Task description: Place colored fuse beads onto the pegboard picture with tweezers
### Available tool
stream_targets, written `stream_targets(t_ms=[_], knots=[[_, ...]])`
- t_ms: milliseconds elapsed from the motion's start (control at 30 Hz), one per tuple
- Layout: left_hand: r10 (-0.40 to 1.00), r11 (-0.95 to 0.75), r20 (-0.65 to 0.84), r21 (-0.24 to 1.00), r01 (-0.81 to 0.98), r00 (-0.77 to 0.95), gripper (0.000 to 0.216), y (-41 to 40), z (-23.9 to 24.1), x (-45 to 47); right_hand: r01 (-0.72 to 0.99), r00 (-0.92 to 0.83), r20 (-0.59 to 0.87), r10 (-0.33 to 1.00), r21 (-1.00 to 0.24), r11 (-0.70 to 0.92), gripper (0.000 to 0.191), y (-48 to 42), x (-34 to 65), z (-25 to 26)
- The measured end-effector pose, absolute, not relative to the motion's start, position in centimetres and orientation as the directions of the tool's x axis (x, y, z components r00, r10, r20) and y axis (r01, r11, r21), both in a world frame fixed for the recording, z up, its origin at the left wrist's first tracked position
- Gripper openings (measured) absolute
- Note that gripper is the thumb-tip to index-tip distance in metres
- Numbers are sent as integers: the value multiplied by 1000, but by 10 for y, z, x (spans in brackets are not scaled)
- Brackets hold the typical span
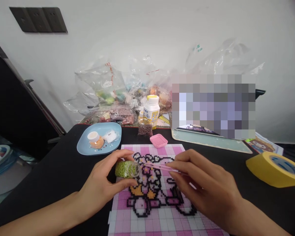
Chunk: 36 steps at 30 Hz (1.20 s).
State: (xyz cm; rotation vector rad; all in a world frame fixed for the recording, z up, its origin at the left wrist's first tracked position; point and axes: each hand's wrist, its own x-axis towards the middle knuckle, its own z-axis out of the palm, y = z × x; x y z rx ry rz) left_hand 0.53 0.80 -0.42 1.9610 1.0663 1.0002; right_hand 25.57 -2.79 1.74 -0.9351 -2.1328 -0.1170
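Note:
My left hand (pixel 102 186) is closed round a small clear jar of green beads (pixel 126 169), held on its side just above the left edge of a pink-and-white bead pegboard (pixel 162 223). My right hand (pixel 204 186) pinches pink tweezers (pixel 159 167), whose tips point left toward the jar's open mouth. The pegboard carries a partly filled bead picture with black outlines, pink areas and some orange beads.
A blue plate (pixel 83 144) with a white lid and small packets sits at the back left. A pink tray (pixel 158 140), a white bottle with a yellow cap (pixel 151 110), bead bags (pixel 113 95), a yellow tape roll (pixel 276 168) and a blurred screen (pixel 213 105) surround the board.

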Motion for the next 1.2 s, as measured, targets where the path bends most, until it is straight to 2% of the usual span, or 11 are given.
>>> stream_targets(t_ms=[100,200,267,333,533,1200], knots=[[904,-400,282,825,399,321,42,10,-3,3,607,-414,670,616,-301,736,14,-25,264,23],[930,-354,275,843,405,243,41,12,-3,3,565,-548,500,670,-370,738,10,-26,269,24],[937,-342,273,847,408,219,37,13,-2,3,579,-628,364,688,-373,725,11,-28,269,22],[937,-342,270,839,423,222,34,13,-2,3,601,-659,290,694,-351,718,14,-30,267,20],[935,-350,279,831,432,220,34,12,0,4,615,-665,294,686,-306,727,17,-29,264,17],[936,-339,271,866,367,226,37,11,-2,5,630,-672,264,692,-288,722,18,-28,264,15]])
